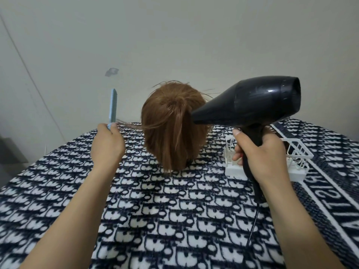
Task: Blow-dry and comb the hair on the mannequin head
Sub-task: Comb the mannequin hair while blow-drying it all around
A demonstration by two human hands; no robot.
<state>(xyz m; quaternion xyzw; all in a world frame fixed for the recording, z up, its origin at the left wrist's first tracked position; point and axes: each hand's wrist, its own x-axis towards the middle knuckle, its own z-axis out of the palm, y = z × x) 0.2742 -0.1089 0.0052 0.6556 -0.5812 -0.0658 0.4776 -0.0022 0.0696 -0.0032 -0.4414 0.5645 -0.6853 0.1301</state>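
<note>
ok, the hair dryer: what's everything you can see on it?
The hair dryer is glossy black plastic: a rounded body tapering to a narrow nozzle, handle below. It is held with the nozzle angled slightly down and left at the mannequin's brown hair, contact unclear. The right hand grips the handle. A black cord trails from the handle's base down over the patterned blanket.

The mannequin head (172, 129) stands mid-way across the patterned blanket (165, 220), with the wall (174, 35) behind it. On its left side, a hair strand stretched to the comb (113, 105) in the left hand (107, 144) bars the gap. On its right, the hair dryer (248, 101), held by the right hand (260, 152), has its nozzle just beside the head. The white basket (297, 158) and the trailing cord (254, 220) take up the right side of the blanket. The way is open between the forearms and above the head.
</note>
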